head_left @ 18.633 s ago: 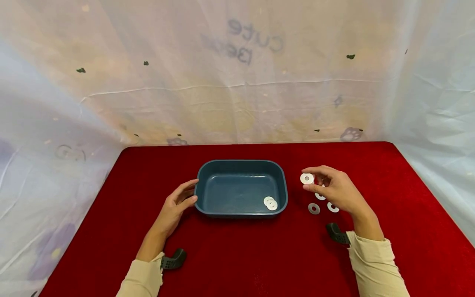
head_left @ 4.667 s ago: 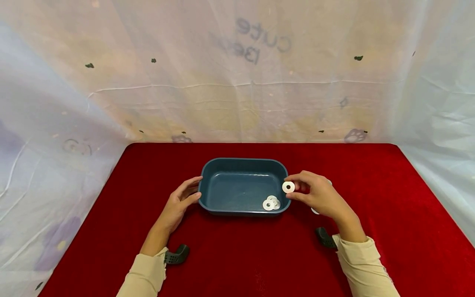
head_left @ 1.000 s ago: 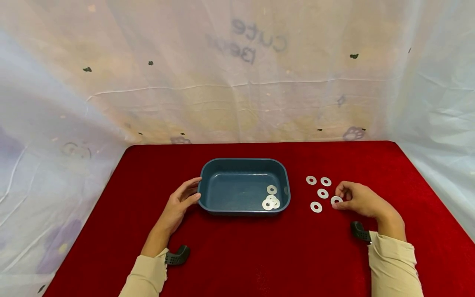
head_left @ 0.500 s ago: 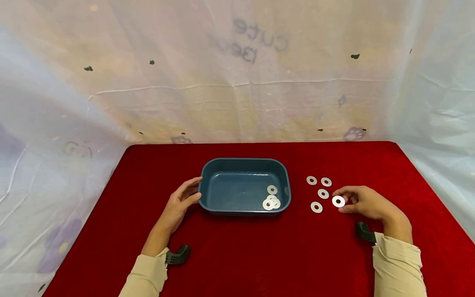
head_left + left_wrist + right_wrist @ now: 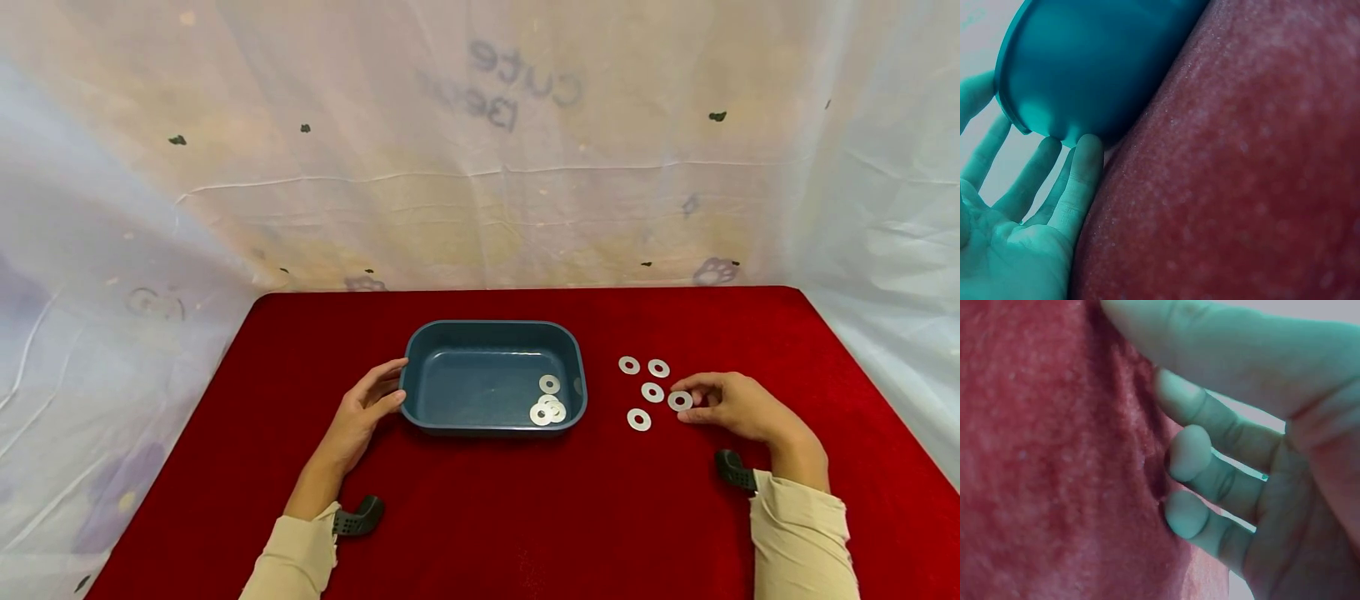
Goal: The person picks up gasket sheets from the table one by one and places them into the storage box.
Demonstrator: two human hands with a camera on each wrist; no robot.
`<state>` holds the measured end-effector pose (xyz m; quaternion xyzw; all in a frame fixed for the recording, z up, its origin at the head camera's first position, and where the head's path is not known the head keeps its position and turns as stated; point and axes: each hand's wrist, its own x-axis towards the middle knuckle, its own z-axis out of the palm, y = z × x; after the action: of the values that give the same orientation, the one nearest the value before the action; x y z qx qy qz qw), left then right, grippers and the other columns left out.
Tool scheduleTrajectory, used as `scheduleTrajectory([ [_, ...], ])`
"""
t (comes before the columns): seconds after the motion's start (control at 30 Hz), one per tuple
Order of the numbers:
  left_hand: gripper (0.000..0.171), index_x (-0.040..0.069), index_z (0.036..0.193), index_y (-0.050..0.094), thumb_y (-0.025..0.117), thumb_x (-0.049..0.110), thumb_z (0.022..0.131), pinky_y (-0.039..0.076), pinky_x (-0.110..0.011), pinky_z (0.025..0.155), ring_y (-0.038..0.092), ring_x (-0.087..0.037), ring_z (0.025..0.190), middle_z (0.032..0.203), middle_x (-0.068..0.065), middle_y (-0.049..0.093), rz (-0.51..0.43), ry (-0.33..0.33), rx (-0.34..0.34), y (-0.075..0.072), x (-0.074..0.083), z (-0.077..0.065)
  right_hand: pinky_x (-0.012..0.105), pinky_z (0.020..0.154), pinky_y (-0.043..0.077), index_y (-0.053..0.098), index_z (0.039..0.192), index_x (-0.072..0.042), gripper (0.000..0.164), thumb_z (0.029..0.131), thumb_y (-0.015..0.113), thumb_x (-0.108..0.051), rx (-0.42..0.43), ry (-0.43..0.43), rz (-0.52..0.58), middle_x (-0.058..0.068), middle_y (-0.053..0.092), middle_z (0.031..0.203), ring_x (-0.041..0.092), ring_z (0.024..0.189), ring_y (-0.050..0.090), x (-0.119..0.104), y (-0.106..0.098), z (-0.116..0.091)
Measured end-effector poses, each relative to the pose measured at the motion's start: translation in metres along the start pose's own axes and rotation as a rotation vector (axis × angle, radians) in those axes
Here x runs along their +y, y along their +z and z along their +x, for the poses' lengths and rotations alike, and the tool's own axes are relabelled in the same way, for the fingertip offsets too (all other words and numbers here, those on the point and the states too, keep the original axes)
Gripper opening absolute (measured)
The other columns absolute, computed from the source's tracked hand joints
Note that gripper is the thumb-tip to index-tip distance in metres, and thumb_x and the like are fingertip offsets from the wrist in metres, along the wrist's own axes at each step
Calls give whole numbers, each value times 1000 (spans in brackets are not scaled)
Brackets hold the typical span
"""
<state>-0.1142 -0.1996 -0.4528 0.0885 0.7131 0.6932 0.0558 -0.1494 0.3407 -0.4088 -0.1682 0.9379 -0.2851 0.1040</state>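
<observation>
At the left end of the blue plastic tray point(image 5: 491, 421), my left hand point(image 5: 362, 412) rests its fingertips on the outer wall. In the left wrist view its fingers point(image 5: 1027, 181) are extended and touch the tray's wall point(image 5: 1085, 69). Over to the right, my right hand point(image 5: 735, 407) pinches a flat metal washer point(image 5: 672, 402) by its edges, thumb below and index finger above. That washer is low over the cloth; whether it touches cannot be told. The right wrist view shows bent fingers point(image 5: 1188, 453) close to the red cloth, the washer hidden.
Several loose washers point(image 5: 639, 420) lie on the red cloth point(image 5: 525, 508) between tray and right hand. Inside the tray, a few overlapping washers point(image 5: 542, 414) and a single washer point(image 5: 550, 384) sit near the right end. A patterned curtain point(image 5: 480, 225) stands behind the table.
Compared with the oldest frame, more washers lie in the tray. During the last second my right hand has lifted a washer slightly and shifted it a little. The left hand stays at the tray.
</observation>
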Motion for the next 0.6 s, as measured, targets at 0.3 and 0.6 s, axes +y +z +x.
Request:
scheduleTrajectory([
  [0.3,51,8,149,42,58,13,101,53,-20,91,51,-15,125,144,-11,45,0,-13,3,0,1,0,21,59,43,71,111,-14,32,83,82,-23,105,-43,85,-4,58,78,4,67,50,-3,0,1],
  [0.6,51,8,149,43,58,14,101,53,-20,91,51,-15,125,145,-12,45,1,-17,10,0,2,0,22,59,42,70,111,-14,30,84,81,-20,127,-53,143,-2,56,79,8,67,50,-8,-3,3],
])
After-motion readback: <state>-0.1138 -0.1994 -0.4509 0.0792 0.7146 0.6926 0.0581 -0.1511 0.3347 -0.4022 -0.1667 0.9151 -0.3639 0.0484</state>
